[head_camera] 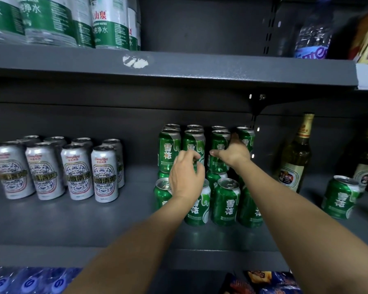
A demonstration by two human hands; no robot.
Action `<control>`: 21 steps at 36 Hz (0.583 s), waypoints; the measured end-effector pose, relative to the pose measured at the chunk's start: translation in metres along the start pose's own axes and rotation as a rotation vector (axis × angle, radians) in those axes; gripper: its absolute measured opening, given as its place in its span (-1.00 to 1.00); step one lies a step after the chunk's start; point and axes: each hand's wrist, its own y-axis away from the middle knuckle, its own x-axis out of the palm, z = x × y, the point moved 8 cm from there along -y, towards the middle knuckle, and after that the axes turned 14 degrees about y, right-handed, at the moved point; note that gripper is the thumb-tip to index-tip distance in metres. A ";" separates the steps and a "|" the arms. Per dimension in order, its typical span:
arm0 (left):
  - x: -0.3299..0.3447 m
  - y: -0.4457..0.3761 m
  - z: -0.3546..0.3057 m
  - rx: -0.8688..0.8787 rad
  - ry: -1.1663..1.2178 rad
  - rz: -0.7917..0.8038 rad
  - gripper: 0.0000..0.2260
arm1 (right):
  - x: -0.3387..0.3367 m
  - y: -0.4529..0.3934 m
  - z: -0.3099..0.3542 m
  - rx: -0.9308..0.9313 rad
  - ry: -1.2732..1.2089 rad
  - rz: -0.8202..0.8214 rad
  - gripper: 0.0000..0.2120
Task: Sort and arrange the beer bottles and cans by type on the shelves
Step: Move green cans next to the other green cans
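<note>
**Green cans half-stacked, one stray off to your right**

Silver cans [57, 166] stand grouped at the far left of the shelf [94, 219], upright in tidy rows, well apart from anything your hands are doing. They look sorted already, so leave them.

Moving right, your left hand [184, 177] hovers over the green stack [200, 166]. Its fingers [189, 155] are curled and loosely spread in front of an upper-tier can, with the palm over the front lower row. I cannot tell whether the fingertips actually touch metal, and nothing is pinched.

Next, your right hand [234, 152] reaches deeper, fingers extended and laid against the side of an upper can near the right end of the stack, thumb out to the left. It looks like a steadying or nudging contact, not a closed hold.

Further right, beyond the stack and just in front of the amber bottles [295, 153], sits the lone green can [341, 197]. It stands upright, long axis vertical, near the shelf's front edge. This is the relation your next move likely turns on: it lies to the right of both hands and nearer to you than the stack, so your right hand is clearly the closer one. Draw that hand back and outward, and come at the can from the side so you do not knock the bottles behind it.
</note>
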 end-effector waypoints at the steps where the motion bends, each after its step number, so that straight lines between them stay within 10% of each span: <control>1: 0.003 0.000 0.000 -0.010 0.000 0.019 -0.92 | 0.001 0.000 -0.002 0.008 -0.017 0.001 -0.16; 21: 0.046 0.000 -0.010 -0.091 -0.092 0.300 -0.76 | 0.005 0.006 -0.012 0.048 -0.126 0.067 -0.25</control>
